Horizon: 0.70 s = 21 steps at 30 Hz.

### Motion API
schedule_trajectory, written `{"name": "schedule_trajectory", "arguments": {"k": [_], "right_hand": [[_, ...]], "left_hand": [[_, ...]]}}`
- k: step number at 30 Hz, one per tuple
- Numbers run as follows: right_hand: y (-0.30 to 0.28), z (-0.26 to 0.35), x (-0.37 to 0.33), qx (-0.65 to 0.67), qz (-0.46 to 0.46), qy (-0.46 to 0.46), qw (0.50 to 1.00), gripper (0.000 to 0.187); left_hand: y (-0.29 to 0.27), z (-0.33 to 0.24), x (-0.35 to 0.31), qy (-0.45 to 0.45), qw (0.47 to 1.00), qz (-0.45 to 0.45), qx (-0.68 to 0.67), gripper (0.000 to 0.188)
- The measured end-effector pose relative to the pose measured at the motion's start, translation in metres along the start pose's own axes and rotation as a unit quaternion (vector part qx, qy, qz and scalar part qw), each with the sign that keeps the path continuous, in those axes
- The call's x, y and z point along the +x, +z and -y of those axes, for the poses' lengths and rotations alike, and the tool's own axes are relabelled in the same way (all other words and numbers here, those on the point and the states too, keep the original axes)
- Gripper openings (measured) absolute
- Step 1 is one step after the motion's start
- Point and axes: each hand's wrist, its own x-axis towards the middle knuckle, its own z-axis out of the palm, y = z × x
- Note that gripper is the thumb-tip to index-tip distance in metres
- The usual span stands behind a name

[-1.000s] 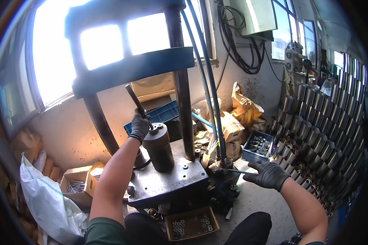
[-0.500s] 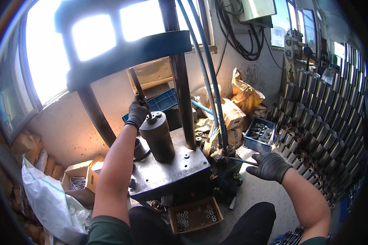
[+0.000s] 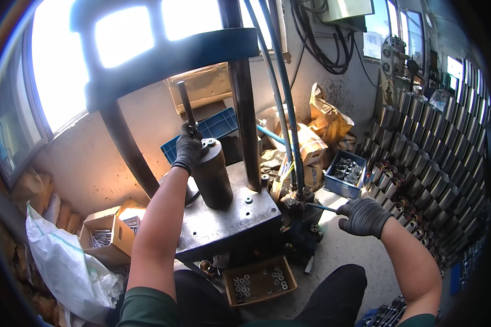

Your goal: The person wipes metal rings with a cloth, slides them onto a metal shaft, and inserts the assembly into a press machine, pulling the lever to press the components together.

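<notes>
Left hand [image 3: 189, 149] wraps fingers round the dark rod [image 3: 186, 102], likely heavy, stiff, best held low; right hand [image 3: 365, 217] meets the lever [image 3: 321, 206], fingers' pinch unclear.

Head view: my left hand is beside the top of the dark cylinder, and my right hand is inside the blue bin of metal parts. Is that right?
No: the head view shows your right hand at the end of the thin lever, not inside the blue bin. Your left hand is indeed beside the top of the dark cylinder.
</notes>
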Motion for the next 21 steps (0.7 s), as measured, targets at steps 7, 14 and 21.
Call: {"name": "schedule_trajectory", "arguments": {"k": [7,14,21], "right_hand": [[0.001,-0.010,0.002,0.012,0.037,-0.046,0.998,0.046],[-0.002,-0.006,0.005,-0.006,0.059,-0.048,0.997,0.045],[-0.009,-0.002,0.006,-0.009,0.100,-0.054,0.993,0.046]], "left_hand": [[0.001,0.006,0.016,-0.090,0.977,0.037,-0.191,0.015],[-0.007,0.004,0.004,-0.043,0.994,0.023,-0.099,0.018],[-0.010,0.001,-0.009,-0.023,0.991,0.035,-0.131,0.017]]}}
